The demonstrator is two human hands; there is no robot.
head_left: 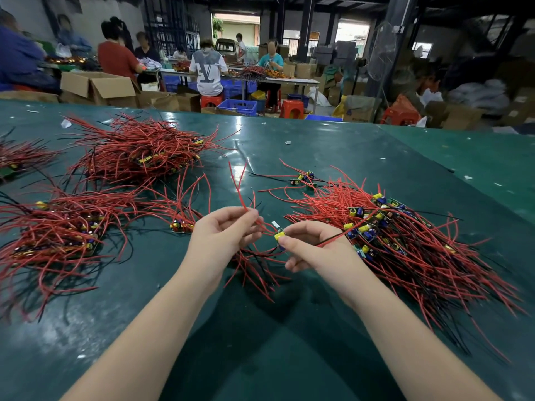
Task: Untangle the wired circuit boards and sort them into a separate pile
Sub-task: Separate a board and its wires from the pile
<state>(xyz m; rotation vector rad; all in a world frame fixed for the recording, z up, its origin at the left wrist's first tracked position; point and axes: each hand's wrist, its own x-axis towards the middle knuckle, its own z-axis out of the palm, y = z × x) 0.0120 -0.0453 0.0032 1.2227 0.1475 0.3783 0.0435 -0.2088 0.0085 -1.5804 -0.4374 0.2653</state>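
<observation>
Above the green surface (318, 146), the left hand (224, 230) pinches red wires (238, 186) and the right hand (307, 246) pinches a circuit board (280, 235), so pulling against loops snagged below could strain the solder joints

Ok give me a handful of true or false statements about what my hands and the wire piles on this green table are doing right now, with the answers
1. The left hand pinches red wires that stick up from it. True.
2. The right hand rests flat and holds nothing. False: its fingers grip a small circuit board with a yellow component.
3. A big pile of wired boards lies right of the right hand. True.
4. The wires in the piles are mostly blue. False: they are mostly red, with some black.
5. The green table carries only one pile. False: more piles lie to the left, such as the far left pile.
</observation>
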